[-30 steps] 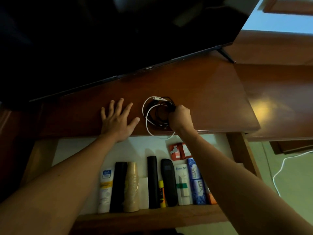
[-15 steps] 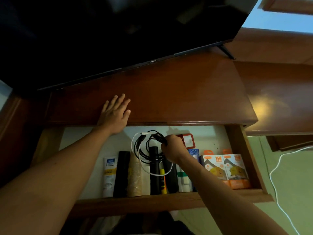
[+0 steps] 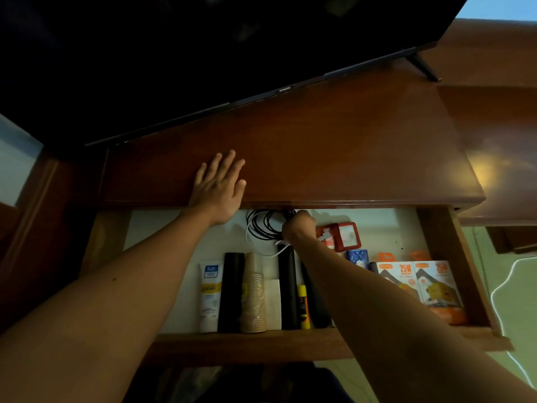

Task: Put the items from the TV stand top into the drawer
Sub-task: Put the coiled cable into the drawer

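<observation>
Inside the drawer (image 3: 453, 257) the right hand (image 3: 299, 228) grips coiled cables (image 3: 264, 225); left hand (image 3: 220, 184) lies flat on the stand top (image 3: 348, 158).

The polished brown worktop (image 3: 334, 158) of the TV stand is carrying a dark TV (image 3: 203, 53), whose thin foot (image 3: 422, 66) is standing near the right rear corner. The left hand (image 3: 219, 184) is lying flat on the front edge. Below it the open drawer (image 3: 261, 341) is holding, on its pale floor, a coil of black and white cables (image 3: 266, 228) at the back and a red case (image 3: 343, 235) just right of it. Along the front are lying a white tube (image 3: 209, 298), a black stick (image 3: 231, 292), stacked paper cups (image 3: 254, 298), another black stick (image 3: 287, 289), a yellow glue stick (image 3: 303, 306), a blue packet (image 3: 357, 257) and two orange-and-white boxes (image 3: 418, 289).
</observation>
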